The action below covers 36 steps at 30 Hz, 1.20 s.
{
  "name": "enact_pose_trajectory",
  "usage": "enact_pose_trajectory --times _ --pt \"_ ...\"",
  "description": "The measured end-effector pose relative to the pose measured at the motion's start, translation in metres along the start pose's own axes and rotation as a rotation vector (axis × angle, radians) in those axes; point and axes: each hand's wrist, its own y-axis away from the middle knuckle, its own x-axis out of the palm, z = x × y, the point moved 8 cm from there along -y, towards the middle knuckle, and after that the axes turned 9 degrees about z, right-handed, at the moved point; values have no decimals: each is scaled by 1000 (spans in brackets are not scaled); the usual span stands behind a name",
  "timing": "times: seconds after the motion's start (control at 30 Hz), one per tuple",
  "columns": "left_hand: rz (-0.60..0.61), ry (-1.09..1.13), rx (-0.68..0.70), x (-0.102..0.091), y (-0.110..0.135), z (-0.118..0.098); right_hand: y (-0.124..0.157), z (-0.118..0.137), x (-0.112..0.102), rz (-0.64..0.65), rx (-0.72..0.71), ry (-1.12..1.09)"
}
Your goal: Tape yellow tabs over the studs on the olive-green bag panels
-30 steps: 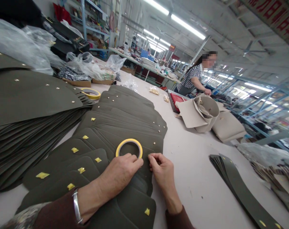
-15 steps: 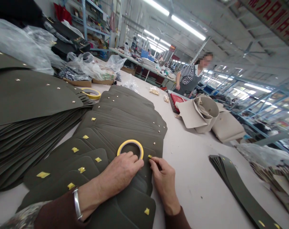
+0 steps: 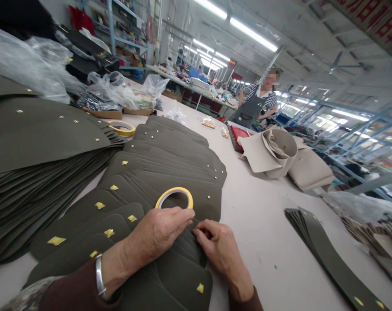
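Observation:
A roll of yellow tape (image 3: 190, 199) stands out beyond the fingers of my left hand (image 3: 162, 226), which are closed on its near edge. To the right, my right hand (image 3: 217, 239) is closed in a pinch low over the dark green panels (image 3: 170, 168). Whatever lies between its fingertips is hidden. Those panels overlap in a fanned pile, several with small yellow tape pieces (image 3: 132, 218) stuck on and others showing small metal studs (image 3: 209, 197).
A second yellow tape roll (image 3: 122, 128) lies beside a thick stack of green panels (image 3: 47, 134) at left. Beige bag parts (image 3: 273, 151), a red tray (image 3: 239, 136) and green strips (image 3: 325, 250) are on the right. A person (image 3: 257, 101) stands across the table.
My right hand has come nearer and slightly left, and the yellow tape piece at its fingertips no longer shows. The tape roll has shifted slightly. The person across the table has turned.

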Motion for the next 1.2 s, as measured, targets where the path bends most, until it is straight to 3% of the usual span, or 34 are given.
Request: enact_pose_trajectory --times 0.2,0.33,0.6,0.73,0.9,1.0,1.1,1.2 --pt "117 -32 -45 10 1 3 8 25 -18 -227 -298 -288" --pt "179 -27 -71 17 1 4 10 42 -16 -264 -434 -192" --pt "209 51 -65 17 -4 -2 19 53 -20 -452 -471 35" --pt "178 -41 -30 16 -5 -4 19 47 -20 -447 -338 -51" --pt "68 -36 57 8 -4 -17 7 11 -4 -262 82 -612" --pt "40 -26 99 8 -3 -24 5 -15 -1 -255 242 -838" --pt "59 -97 15 12 -5 -14 7 -41 -1 -212 365 -910" --pt "175 -244 -128 23 -8 5 8 -57 -2 -160 396 -867"
